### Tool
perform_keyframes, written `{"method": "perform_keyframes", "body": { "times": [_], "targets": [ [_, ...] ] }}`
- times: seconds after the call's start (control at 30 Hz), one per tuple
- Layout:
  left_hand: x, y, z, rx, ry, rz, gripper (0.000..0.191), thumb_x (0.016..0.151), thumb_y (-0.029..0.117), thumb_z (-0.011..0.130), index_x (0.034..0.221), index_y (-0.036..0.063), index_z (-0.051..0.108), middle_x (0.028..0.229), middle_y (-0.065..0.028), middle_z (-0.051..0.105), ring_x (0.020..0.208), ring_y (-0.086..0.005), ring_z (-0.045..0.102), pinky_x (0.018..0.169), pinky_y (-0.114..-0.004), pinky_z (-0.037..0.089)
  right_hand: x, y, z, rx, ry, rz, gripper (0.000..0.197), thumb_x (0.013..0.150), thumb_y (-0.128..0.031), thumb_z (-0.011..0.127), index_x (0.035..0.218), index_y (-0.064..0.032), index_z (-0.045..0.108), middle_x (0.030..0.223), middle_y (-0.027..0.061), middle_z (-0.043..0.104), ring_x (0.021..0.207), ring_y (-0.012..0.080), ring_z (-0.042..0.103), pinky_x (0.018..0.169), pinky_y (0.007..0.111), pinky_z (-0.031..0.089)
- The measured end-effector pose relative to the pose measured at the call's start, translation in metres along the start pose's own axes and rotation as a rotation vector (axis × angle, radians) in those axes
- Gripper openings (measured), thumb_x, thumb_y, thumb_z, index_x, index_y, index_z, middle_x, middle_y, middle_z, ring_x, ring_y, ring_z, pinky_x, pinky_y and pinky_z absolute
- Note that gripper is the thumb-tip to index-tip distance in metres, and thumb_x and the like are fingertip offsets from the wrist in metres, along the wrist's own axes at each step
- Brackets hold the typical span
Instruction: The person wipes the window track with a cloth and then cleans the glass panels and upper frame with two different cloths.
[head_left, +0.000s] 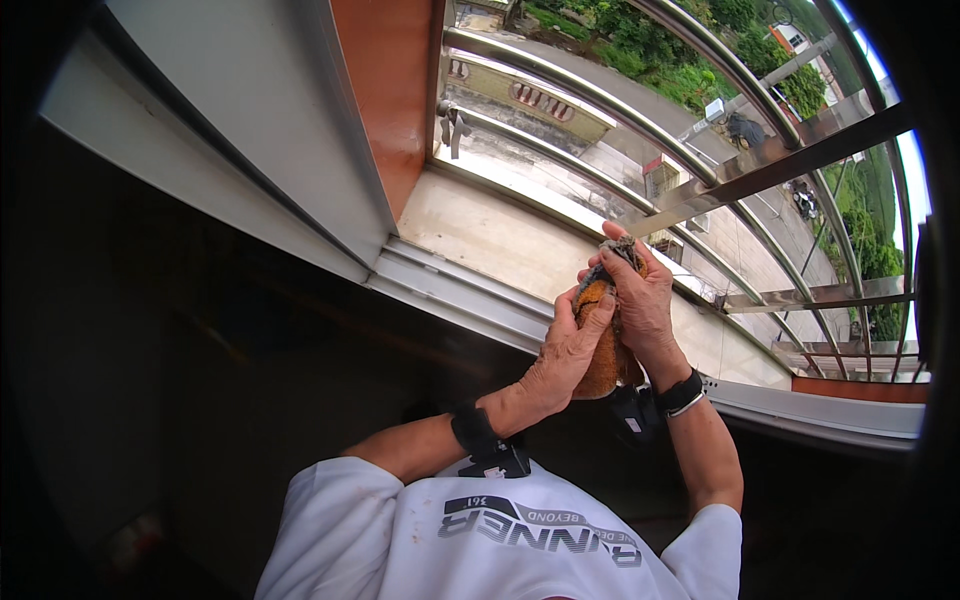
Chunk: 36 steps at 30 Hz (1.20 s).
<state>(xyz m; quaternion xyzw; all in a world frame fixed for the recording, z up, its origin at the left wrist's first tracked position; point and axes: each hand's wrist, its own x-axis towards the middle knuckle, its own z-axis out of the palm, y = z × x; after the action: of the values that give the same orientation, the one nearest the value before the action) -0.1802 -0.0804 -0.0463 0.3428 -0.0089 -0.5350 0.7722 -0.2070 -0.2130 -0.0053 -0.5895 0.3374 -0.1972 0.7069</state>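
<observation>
Bunched between both hands is an orange-brown and grey cloth (598, 373), its fabric dirty and folded over on itself. My left hand (574, 341) grips its middle, with the thumb pressed on the orange side. Higher up, my right hand (643, 292) pinches the greyish top end between thumb and fingers. The lower end of the cloth hangs below my palms. Both hands are above the inner edge of a pale stone windowsill (487, 225), close to the aluminium window track (465, 289).
Stainless steel security bars (555, 150) run outside the sill, with a dark strip (455, 131) tied at their left end. At left stands a grey sliding window frame (300, 112) beside an orange-red wall edge (390, 90). Black devices are strapped to both wrists.
</observation>
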Motion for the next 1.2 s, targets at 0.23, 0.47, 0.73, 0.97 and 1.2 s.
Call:
{"method": "perform_keyframes", "body": {
  "times": [0.23, 0.47, 0.73, 0.97, 1.2],
  "targets": [
    [-0.008, 0.016, -0.002, -0.265, -0.122, -0.138, 0.049, 0.114, 0.043, 0.061, 0.135, -0.0009, 0.056, 0.121, -0.0064, 0.069, 0.112, -0.0142, 0.070, 0.096, -0.033, 0.061, 0.012, -0.001, 0.022, -0.199, 0.049, -0.014, 0.026, 0.108, -0.027, 0.074, 0.110, -0.0014, 0.072, 0.080, 0.0034, 0.067, 0.068, 0.0151, 0.071, 0.062, 0.029, 0.059],
    [0.010, 0.013, -0.017, -0.171, -0.188, -0.321, 0.050, 0.111, 0.058, 0.060, 0.113, 0.0075, 0.061, 0.093, -0.0037, 0.060, 0.081, -0.0139, 0.063, 0.070, -0.035, 0.063, 0.037, -0.003, 0.021, -0.010, 0.063, 0.336, 0.051, 0.104, -0.053, 0.073, 0.080, -0.0124, 0.051, 0.067, 0.0023, 0.054, 0.055, 0.0174, 0.058, 0.052, 0.034, 0.053],
    [0.028, -0.002, 0.024, -0.033, 0.100, -0.148, 0.061, 0.111, 0.065, 0.054, 0.093, 0.0069, 0.060, 0.071, -0.0022, 0.056, 0.059, -0.0139, 0.055, 0.055, -0.030, 0.047, 0.072, 0.000, -0.005, 0.120, 0.074, 0.598, 0.045, 0.103, -0.045, 0.061, 0.070, -0.0218, 0.041, 0.060, 0.0008, 0.047, 0.053, 0.0185, 0.049, 0.052, 0.035, 0.044],
    [0.030, -0.015, 0.032, 0.217, 0.163, 0.097, 0.067, 0.114, 0.062, 0.049, 0.083, 0.0033, 0.064, 0.068, -0.0049, 0.058, 0.064, -0.0157, 0.057, 0.060, -0.033, 0.046, 0.073, 0.002, -0.022, 0.112, 0.041, 0.579, 0.041, 0.102, -0.041, 0.059, 0.070, -0.0221, 0.042, 0.059, 0.0014, 0.046, 0.053, 0.0193, 0.048, 0.051, 0.036, 0.044],
    [0.025, -0.027, 0.019, 0.276, 0.110, -0.006, 0.068, 0.112, 0.065, 0.049, 0.086, 0.0033, 0.064, 0.071, -0.0058, 0.060, 0.066, -0.0172, 0.060, 0.063, -0.033, 0.049, 0.065, 0.030, -0.041, 0.120, 0.047, 0.598, 0.037, 0.104, -0.041, 0.058, 0.076, -0.0194, 0.046, 0.060, 0.0025, 0.050, 0.053, 0.0226, 0.055, 0.053, 0.039, 0.048]
  ]
}}
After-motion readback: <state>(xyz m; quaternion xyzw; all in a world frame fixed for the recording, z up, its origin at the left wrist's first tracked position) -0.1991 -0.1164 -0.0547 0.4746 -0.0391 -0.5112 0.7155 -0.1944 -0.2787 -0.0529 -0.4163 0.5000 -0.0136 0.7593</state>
